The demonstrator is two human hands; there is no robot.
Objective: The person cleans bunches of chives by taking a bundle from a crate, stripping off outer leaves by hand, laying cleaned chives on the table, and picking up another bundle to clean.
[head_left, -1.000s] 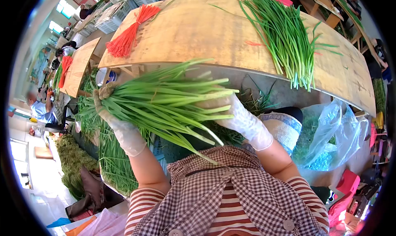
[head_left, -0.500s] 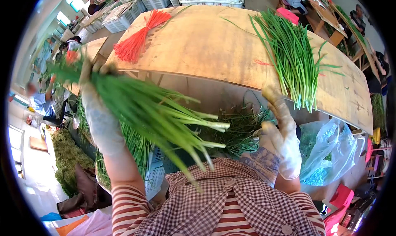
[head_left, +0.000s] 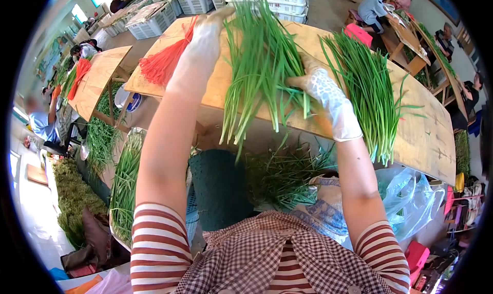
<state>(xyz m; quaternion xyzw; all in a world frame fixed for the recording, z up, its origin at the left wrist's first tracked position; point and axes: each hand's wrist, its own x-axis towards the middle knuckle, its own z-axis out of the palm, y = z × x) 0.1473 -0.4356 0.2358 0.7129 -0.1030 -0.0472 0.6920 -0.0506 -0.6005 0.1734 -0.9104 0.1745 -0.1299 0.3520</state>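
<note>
A loose bunch of long green chives (head_left: 262, 68) is at the middle of the wooden table, pale stem ends toward me and overhanging the front edge. My left hand (head_left: 213, 21), in a whitish glove, is closed at the upper left of the bunch by the leaf tips; its fingertips are blurred and partly hidden. My right hand (head_left: 313, 78), gloved in a patterned white glove, grips the bunch's right side, thumb in front. Right of it lies a second pile of chives (head_left: 367, 93). Red ties (head_left: 164, 62) lie at the table's left, partly behind my left forearm.
Below the table edge stand a dark green bin (head_left: 218, 186) and loose green trimmings (head_left: 287, 176). A clear plastic bag (head_left: 411, 196) hangs at the right. More greens (head_left: 126, 186) lie at the left. White crates (head_left: 264, 1) are stacked behind the table. Other people work at nearby tables.
My left hand has carried the chives from the left, up and over onto the table. My right hand has moved from the table's front edge up to the bunch's right side.
</note>
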